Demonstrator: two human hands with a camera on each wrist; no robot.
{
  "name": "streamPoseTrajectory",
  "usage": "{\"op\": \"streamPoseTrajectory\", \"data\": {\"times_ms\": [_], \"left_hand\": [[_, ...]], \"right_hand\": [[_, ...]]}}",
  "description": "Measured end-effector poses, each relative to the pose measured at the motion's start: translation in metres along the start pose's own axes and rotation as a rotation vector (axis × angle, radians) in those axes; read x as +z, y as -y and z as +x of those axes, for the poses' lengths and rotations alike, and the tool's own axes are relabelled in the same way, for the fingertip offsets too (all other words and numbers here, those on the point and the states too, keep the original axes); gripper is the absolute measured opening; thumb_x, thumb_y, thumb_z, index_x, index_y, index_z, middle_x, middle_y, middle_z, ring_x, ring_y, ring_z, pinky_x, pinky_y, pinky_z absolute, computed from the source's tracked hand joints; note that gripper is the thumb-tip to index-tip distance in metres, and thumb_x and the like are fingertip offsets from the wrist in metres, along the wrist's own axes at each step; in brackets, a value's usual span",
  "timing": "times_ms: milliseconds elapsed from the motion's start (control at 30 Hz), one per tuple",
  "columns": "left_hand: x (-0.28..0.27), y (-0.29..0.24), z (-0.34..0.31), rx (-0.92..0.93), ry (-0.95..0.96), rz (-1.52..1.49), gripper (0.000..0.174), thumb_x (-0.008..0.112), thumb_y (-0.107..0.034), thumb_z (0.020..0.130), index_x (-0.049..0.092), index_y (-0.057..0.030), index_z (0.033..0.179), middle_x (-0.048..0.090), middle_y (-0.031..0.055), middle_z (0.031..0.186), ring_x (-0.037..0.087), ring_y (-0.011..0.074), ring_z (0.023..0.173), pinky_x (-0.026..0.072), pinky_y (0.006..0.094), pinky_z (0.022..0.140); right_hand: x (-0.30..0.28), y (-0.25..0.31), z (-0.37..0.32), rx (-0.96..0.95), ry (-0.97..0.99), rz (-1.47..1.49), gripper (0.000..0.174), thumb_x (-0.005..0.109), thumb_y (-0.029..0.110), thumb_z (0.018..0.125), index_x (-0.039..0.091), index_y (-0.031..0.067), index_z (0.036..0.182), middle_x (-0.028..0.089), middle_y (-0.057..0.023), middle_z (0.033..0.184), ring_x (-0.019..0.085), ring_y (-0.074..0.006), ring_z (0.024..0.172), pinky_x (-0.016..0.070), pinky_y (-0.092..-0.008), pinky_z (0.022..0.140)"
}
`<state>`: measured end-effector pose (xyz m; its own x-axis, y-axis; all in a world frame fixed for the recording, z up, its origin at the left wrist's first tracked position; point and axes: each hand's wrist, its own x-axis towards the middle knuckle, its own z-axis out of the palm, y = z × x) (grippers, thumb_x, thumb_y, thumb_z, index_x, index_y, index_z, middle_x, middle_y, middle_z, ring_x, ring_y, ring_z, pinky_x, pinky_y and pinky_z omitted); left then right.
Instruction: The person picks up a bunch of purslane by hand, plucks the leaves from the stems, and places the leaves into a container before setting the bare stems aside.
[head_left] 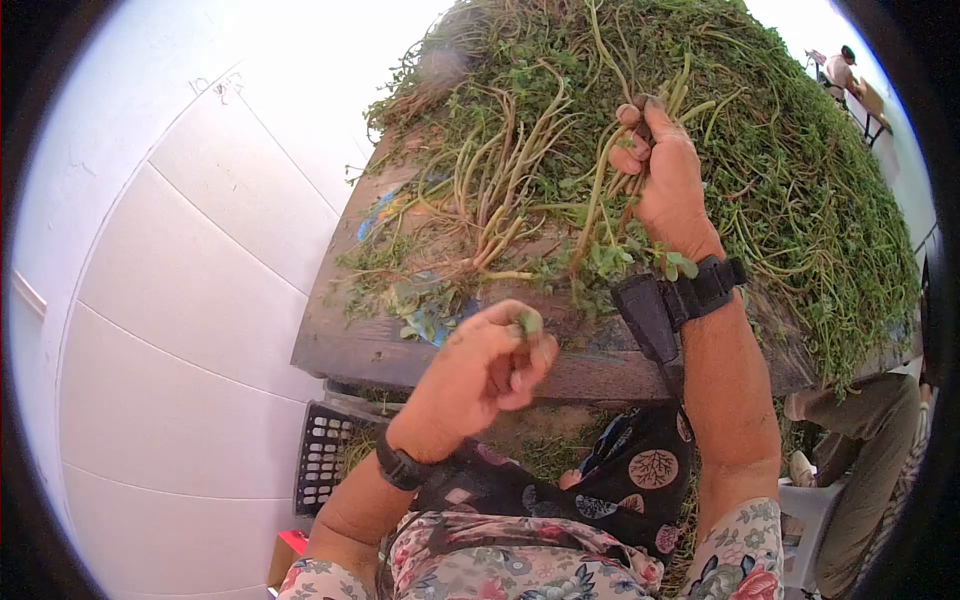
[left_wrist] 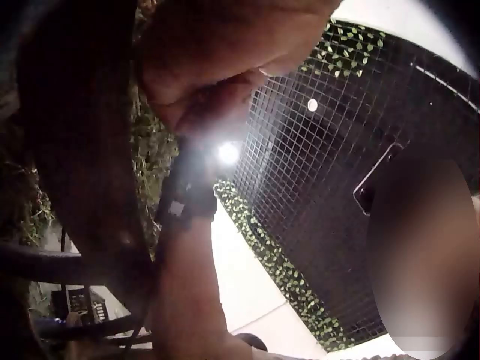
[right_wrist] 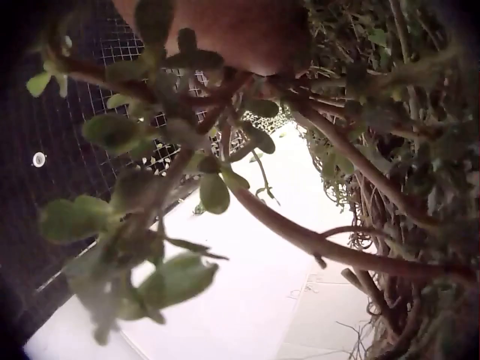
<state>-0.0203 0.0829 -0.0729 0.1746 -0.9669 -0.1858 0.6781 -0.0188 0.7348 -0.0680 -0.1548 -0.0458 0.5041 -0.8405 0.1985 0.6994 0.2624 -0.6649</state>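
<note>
My right hand [head_left: 668, 180] grips a bunch of purslane stems [head_left: 596, 205] over the table, with leafy ends hanging down near the wrist. In the right wrist view, reddish stems [right_wrist: 300, 238] and rounded fleshy leaves [right_wrist: 176, 285] spread below the hand. My left hand [head_left: 480, 365] is in front of the table's near edge, fingers curled and slightly blurred. A small green leaf [head_left: 530, 322] shows at its fingertips, pinched there. Dark in the left wrist view, the hand [left_wrist: 225, 52] hides what its fingers hold. Loose purslane stems [head_left: 500, 180] lie just beyond it.
A large heap of purslane [head_left: 800, 200] covers most of the wooden table [head_left: 400, 345]. Below the left edge stands a black plastic crate [head_left: 325, 450]. A white wall [head_left: 190, 330] rises at left. Another person's leg [head_left: 870, 460] is at right, near a white stool [head_left: 805, 515].
</note>
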Motion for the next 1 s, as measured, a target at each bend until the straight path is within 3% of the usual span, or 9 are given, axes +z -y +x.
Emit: {"op": "streamPoseTrajectory", "data": {"times_ms": [167, 300, 400, 467, 567, 700, 800, 900, 1000], "left_hand": [[-0.014, -0.009, 0.005, 0.192, -0.166, -0.072, 0.023, 0.04, 0.006, 0.073, 0.051, -0.0068, 0.089, 0.052, 0.0054, 0.082, 0.046, 0.0103, 0.064, 0.0352, 0.0211, 0.049], [-0.009, -0.009, 0.009, 0.25, -0.124, -0.057, 0.011, 0.049, -0.002, 0.081, 0.054, -0.0073, 0.09, 0.053, 0.0017, 0.08, 0.046, 0.0068, 0.063, 0.0341, 0.0196, 0.049], [-0.007, -0.012, 0.012, 0.282, -0.114, 0.113, 0.012, 0.054, -0.013, 0.085, 0.052, -0.0071, 0.095, 0.048, -0.0008, 0.076, 0.042, 0.0067, 0.06, 0.033, 0.0182, 0.047], [-0.002, -0.013, 0.017, 0.325, -0.172, 0.212, 0.016, 0.054, -0.012, 0.084, 0.054, -0.0058, 0.099, 0.048, -0.0027, 0.069, 0.038, 0.0036, 0.055, 0.029, 0.0171, 0.044], [0.008, -0.016, 0.02, 0.333, -0.225, 0.389, 0.021, 0.054, -0.011, 0.082, 0.055, -0.0031, 0.102, 0.048, -0.0031, 0.066, 0.038, 0.0024, 0.053, 0.0293, 0.0172, 0.045], [0.012, -0.007, 0.034, 0.446, -0.299, 0.827, 0.024, 0.054, -0.009, 0.081, 0.056, 0.0, 0.103, 0.043, -0.005, 0.062, 0.036, 0.0007, 0.055, 0.0294, 0.0181, 0.047], [0.002, -0.002, 0.038, 0.5, -0.13, 1.19, 0.022, 0.055, -0.008, 0.08, 0.056, 0.0002, 0.101, 0.046, -0.0043, 0.064, 0.038, 0.0001, 0.057, 0.0301, 0.0173, 0.048], [0.012, 0.007, 0.03, 0.469, -0.096, 1.063, 0.016, 0.054, -0.008, 0.081, 0.056, -0.0021, 0.095, 0.045, -0.0044, 0.061, 0.037, 0.0011, 0.054, 0.0288, 0.0173, 0.046], [0.016, -0.002, 0.026, 0.45, -0.318, 0.587, 0.009, 0.053, -0.009, 0.082, 0.056, -0.0034, 0.088, 0.043, -0.0048, 0.059, 0.035, 0.0019, 0.05, 0.0274, 0.0178, 0.043]], "right_hand": [[-0.001, -0.006, 0.001, 0.103, 0.063, 0.162, 0.018, 0.042, 0.021, 0.092, 0.047, 0.0037, 0.097, 0.051, -0.0036, 0.076, 0.038, -0.0091, 0.058, 0.032, -0.0237, 0.045], [-0.004, -0.005, -0.001, 0.19, 0.143, 0.11, 0.021, 0.039, 0.023, 0.093, 0.049, 0.0042, 0.093, 0.044, 0.002, 0.066, 0.035, -0.0078, 0.053, 0.0288, -0.0219, 0.043], [-0.009, -0.004, 0.003, 0.226, 0.232, 0.22, 0.022, 0.039, 0.024, 0.094, 0.049, 0.0049, 0.091, 0.041, 0.0039, 0.064, 0.034, -0.007, 0.05, 0.0274, -0.021, 0.042], [-0.016, -0.003, 0.007, 0.299, 0.389, 0.465, 0.021, 0.04, 0.024, 0.093, 0.05, 0.0055, 0.09, 0.042, 0.0038, 0.065, 0.035, -0.0065, 0.05, 0.0275, -0.0204, 0.043], [-0.016, 0.002, 0.012, 0.458, 0.422, 0.659, 0.02, 0.041, 0.023, 0.093, 0.05, 0.0059, 0.089, 0.043, 0.0038, 0.066, 0.034, -0.0059, 0.05, 0.0277, -0.0185, 0.044], [-0.012, 0.001, 0.006, 0.419, 0.526, 0.484, 0.02, 0.04, 0.023, 0.094, 0.049, 0.0064, 0.087, 0.044, 0.0031, 0.068, 0.032, -0.0056, 0.049, 0.0274, -0.0173, 0.045], [-0.008, 0.006, 0.005, 0.44, 0.61, 0.548, 0.022, 0.038, 0.025, 0.094, 0.048, 0.0071, 0.085, 0.041, 0.0034, 0.064, 0.031, -0.006, 0.048, 0.0262, -0.0186, 0.044], [-0.008, 0.015, 0.005, 0.387, 0.556, 0.53, 0.024, 0.038, 0.027, 0.094, 0.048, 0.0082, 0.082, 0.035, 0.0039, 0.059, 0.03, -0.0064, 0.048, 0.0248, -0.0198, 0.043], [-0.01, 0.02, 0.007, 0.415, 0.615, 0.581, 0.024, 0.038, 0.027, 0.094, 0.047, 0.0091, 0.081, 0.031, 0.0045, 0.056, 0.03, -0.0066, 0.048, 0.0242, -0.0203, 0.042]]}}
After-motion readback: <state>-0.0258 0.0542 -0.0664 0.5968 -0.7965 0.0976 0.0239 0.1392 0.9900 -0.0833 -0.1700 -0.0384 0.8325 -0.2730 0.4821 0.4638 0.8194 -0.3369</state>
